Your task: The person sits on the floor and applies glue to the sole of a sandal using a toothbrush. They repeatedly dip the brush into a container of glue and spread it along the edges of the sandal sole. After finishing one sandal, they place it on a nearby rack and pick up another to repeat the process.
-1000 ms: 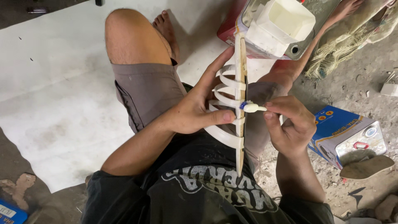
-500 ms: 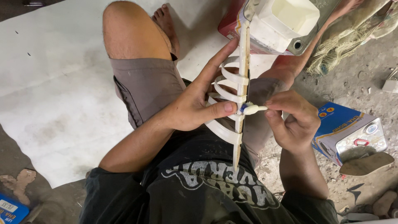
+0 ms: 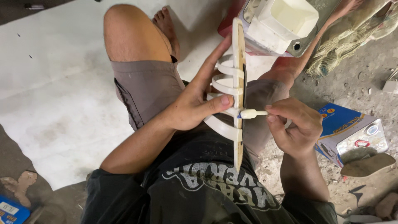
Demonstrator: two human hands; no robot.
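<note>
Holding the white ribbed frame [image 3: 234, 91] edge-up over my lap, left hand [image 3: 195, 105] clamped on it, thumb on the spine so it stays steady. Right hand [image 3: 296, 126] fingers pinched shut on a small white applicator [image 3: 252, 113], tip touching the frame's edge. Blue tin [image 3: 352, 132] on the floor, right of my knee.

A white sheet [image 3: 54, 83] covers the dusty grey concrete floor [image 3: 365, 70]; a blue box [image 3: 352, 132] lies at right, under even light.
</note>
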